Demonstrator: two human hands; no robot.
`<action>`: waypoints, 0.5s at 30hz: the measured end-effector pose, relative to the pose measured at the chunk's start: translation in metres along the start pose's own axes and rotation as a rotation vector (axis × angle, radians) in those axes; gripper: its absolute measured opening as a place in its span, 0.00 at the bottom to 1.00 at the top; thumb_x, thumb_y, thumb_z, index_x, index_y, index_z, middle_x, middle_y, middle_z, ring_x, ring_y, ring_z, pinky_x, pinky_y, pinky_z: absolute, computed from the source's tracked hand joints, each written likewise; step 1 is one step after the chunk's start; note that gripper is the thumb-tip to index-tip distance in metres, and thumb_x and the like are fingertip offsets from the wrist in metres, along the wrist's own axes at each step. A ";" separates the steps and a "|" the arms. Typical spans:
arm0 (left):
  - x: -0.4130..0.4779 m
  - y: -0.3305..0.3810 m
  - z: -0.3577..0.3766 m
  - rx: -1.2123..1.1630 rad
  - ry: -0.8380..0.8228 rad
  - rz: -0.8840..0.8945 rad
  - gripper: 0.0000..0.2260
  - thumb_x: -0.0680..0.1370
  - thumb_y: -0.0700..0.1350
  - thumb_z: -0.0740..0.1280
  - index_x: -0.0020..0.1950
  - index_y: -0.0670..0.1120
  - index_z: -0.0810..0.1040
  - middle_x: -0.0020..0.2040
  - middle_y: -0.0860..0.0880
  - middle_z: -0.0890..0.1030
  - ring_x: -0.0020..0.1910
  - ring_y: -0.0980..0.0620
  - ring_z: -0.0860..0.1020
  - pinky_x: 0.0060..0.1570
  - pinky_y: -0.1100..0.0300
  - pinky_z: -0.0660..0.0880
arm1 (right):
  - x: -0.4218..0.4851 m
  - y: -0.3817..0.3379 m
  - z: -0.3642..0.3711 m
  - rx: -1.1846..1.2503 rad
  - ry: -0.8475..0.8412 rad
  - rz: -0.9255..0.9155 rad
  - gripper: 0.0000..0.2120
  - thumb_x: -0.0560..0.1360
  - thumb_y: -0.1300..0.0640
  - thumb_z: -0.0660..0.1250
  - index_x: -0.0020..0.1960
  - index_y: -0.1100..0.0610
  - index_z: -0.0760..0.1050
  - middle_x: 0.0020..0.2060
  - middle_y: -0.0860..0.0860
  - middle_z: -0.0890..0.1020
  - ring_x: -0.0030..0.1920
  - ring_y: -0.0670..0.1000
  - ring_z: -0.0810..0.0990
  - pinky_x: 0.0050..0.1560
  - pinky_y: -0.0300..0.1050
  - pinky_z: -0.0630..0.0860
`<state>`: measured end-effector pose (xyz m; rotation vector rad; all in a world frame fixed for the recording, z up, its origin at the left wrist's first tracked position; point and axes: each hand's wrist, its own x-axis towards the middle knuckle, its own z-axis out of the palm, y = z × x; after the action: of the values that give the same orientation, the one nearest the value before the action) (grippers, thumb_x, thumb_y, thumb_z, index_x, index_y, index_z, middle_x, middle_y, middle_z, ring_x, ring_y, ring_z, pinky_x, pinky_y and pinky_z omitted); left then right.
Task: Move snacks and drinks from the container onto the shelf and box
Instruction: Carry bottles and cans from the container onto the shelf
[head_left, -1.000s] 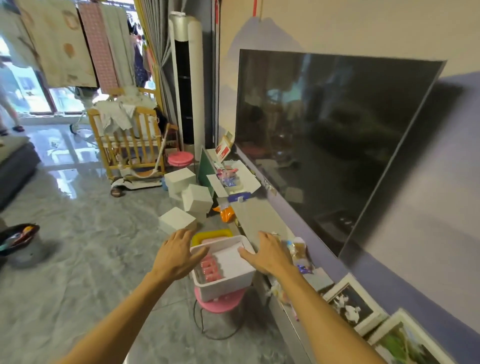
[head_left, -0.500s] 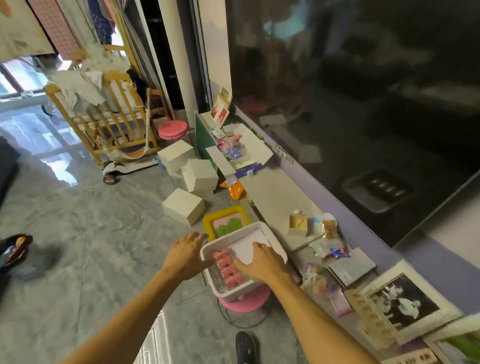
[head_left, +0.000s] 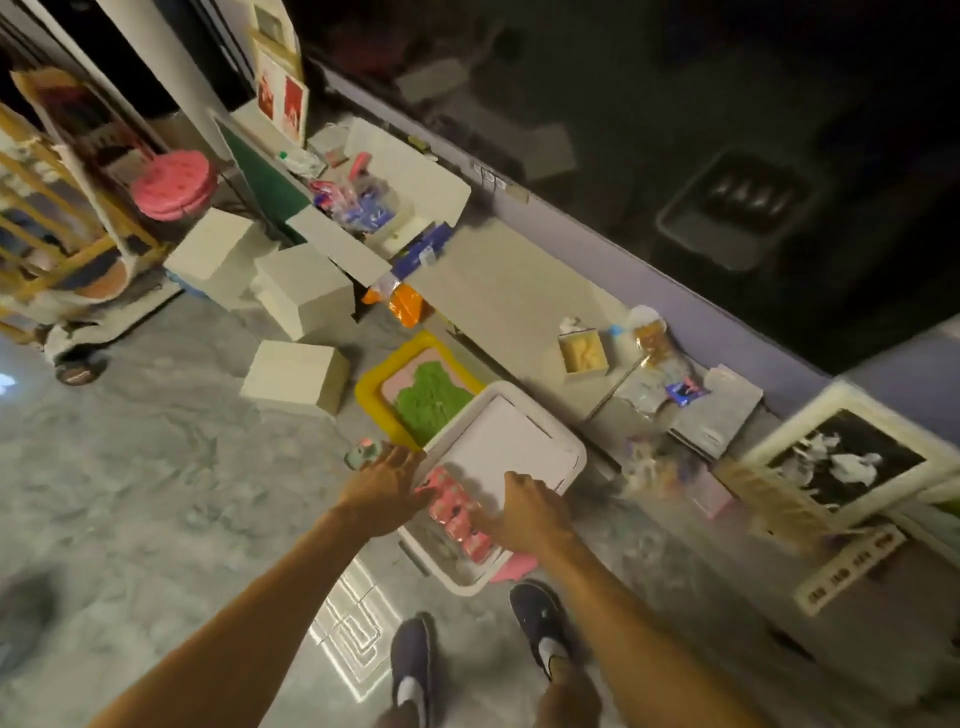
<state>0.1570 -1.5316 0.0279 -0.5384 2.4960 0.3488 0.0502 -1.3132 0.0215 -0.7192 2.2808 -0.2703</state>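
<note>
A white plastic container (head_left: 563, 441) sits on a pink stool just in front of my feet. Several pink drink bottles (head_left: 451, 506) lie in a row along its left side, and its right side shows bare white floor. My left hand (head_left: 382, 486) rests open against the container's left rim. My right hand (head_left: 522, 512) reaches down into the container, fingers on the pink bottles; the frame is blurred, so its grip is unclear. The low grey shelf (head_left: 509, 306) runs along the wall under the TV. An open white box (head_left: 415, 176) with snack packets stands at its far end.
On the shelf lie a small yellow box (head_left: 584, 353), a snack bag (head_left: 657, 338), wrappers and framed photos (head_left: 841, 460). A yellow tray with green filling (head_left: 421, 389) and several white cartons (head_left: 296, 371) sit on the floor to the left. A pink stool (head_left: 174, 184) stands further back.
The camera tilted down and closer, so my shoes now show. My right hand slid from the container's middle onto the pink bottles; my left hand stayed at the left rim.
</note>
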 end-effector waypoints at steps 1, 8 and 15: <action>0.015 -0.006 0.006 -0.009 -0.027 0.021 0.40 0.77 0.75 0.48 0.81 0.53 0.64 0.80 0.47 0.67 0.78 0.41 0.65 0.76 0.45 0.64 | 0.005 -0.002 0.009 0.020 0.004 0.033 0.48 0.67 0.17 0.55 0.66 0.57 0.73 0.62 0.55 0.80 0.61 0.59 0.80 0.54 0.53 0.76; 0.105 -0.034 0.064 0.082 -0.156 0.252 0.30 0.84 0.64 0.54 0.81 0.48 0.63 0.80 0.45 0.67 0.76 0.42 0.70 0.73 0.45 0.68 | 0.045 -0.022 0.094 0.121 0.141 0.254 0.46 0.69 0.15 0.52 0.62 0.55 0.73 0.56 0.52 0.82 0.58 0.56 0.81 0.61 0.54 0.76; 0.174 -0.078 0.148 0.185 -0.220 0.492 0.44 0.74 0.65 0.74 0.80 0.43 0.61 0.77 0.41 0.68 0.76 0.40 0.68 0.71 0.46 0.71 | 0.092 -0.026 0.193 0.122 0.206 0.285 0.45 0.62 0.17 0.60 0.64 0.49 0.75 0.55 0.47 0.82 0.55 0.51 0.82 0.56 0.48 0.79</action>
<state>0.1282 -1.6010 -0.2016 0.1880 2.3853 0.3339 0.1409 -1.3844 -0.1605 -0.3090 2.5002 -0.3574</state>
